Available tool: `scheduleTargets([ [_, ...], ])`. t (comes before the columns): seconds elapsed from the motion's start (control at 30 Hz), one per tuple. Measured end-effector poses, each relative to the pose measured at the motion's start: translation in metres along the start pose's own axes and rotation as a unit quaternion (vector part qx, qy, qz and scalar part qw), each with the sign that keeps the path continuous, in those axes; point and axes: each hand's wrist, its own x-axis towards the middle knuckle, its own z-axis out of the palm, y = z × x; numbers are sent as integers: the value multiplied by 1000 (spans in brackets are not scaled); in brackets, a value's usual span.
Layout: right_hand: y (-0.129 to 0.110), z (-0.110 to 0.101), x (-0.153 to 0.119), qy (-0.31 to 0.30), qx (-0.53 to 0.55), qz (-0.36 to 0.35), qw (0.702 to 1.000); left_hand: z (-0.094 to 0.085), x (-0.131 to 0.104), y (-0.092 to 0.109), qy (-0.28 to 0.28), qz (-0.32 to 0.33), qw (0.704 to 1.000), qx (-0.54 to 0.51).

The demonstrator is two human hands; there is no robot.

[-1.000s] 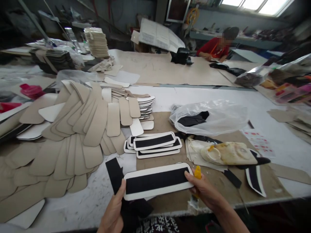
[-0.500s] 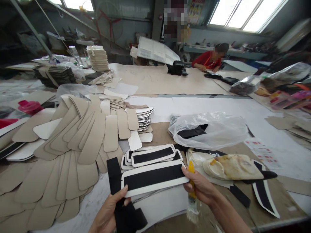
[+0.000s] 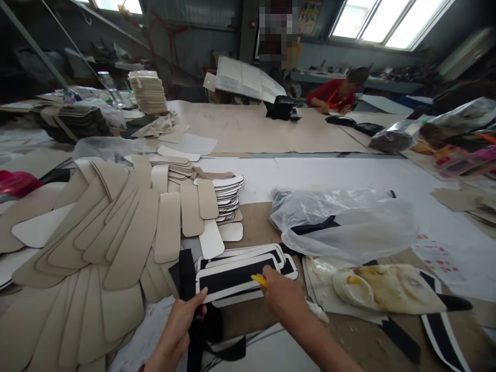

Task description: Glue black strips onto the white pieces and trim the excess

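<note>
My left hand (image 3: 176, 328) pinches the lower left corner of a black panel with a white border (image 3: 232, 278), thumb on top. My right hand (image 3: 284, 297) is closed round a brush with a yellow handle (image 3: 259, 280), at the panel's right end; its bristles are hidden or blurred. Whether the right fingers also grip the panel, I cannot tell. Similar bordered panels (image 3: 289, 268) lie just behind and under it. A black strip (image 3: 186, 271) runs beside my left hand, and more black strip (image 3: 232, 350) curls over a pale sheet (image 3: 279, 343).
Fanned beige pieces (image 3: 127, 237) cover the left, with stacked white pieces (image 3: 228, 194) behind. A clear plastic bag (image 3: 349, 222) lies to the right. Nearer sits a stained tub (image 3: 351, 288) with a pale paste. Across the table, a person in red (image 3: 329, 95) leans over work.
The panel has moved back, from in front of the others to over them. My right hand has turned, its back now up, and the brush handle now points left.
</note>
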Motion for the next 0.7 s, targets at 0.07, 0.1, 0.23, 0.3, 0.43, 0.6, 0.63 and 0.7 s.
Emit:
scheduleTargets([
  [0.07,-26,13,11,-20,-16,-51,998,1,5,-5,0,-6,1000,4],
  [0.1,-38,20,17,-28,-17,-79,996,1,7,-7,3,-7,1000,4],
  [0.23,-57,40,40,-67,-17,-144,987,3,13,-12,33,-10,999,-10],
  [0.3,-52,43,47,-68,-26,-128,989,5,14,-14,42,-15,999,-27],
  [0.43,-20,37,55,-54,-53,-61,995,6,12,-16,27,-17,998,-46],
  [0.6,20,17,51,-15,-89,39,995,2,0,-6,6,-3,999,-51],
  [0.63,24,13,47,-5,-94,53,994,2,-1,-3,3,8,999,-49],
  [0.7,29,4,36,12,-101,69,992,4,-2,4,4,29,999,-43],
])
